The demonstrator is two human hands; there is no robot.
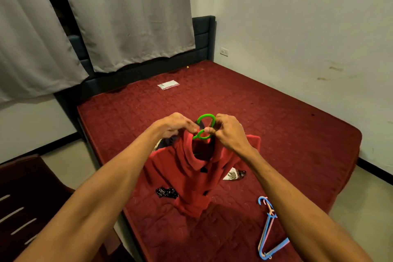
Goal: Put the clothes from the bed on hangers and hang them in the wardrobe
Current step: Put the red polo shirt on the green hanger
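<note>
Right hand (228, 132) pinching the neck of the green plastic hanger (204, 127) just under its hook; left hand (176, 126) closed on the collar of the red knitted garment (191, 176), pulling it over the hanger shoulder. Garment held up above the dark red quilted mattress (276, 125), its lower hem touching the surface. Hanger mostly inside the garment already, only the hook and neck loop showing.

Judging from this: one piece nearly on its hanger, not yet carried to the wardrobe, which is out of view. Left on the mattress: a small dark patterned cloth (167, 192) left of the garment, a light patterned cloth (234, 174) right of it, something dark behind the garment, hard to identify. Spare blue and pink plastic hangers (269, 229) near the mattress front corner, right of the garment.

Far half of the mattress bare except a white paper packet (168, 84). Left mattress edge close to the garment; dark wooden furniture (27, 198) beyond that edge, narrowing the way.
</note>
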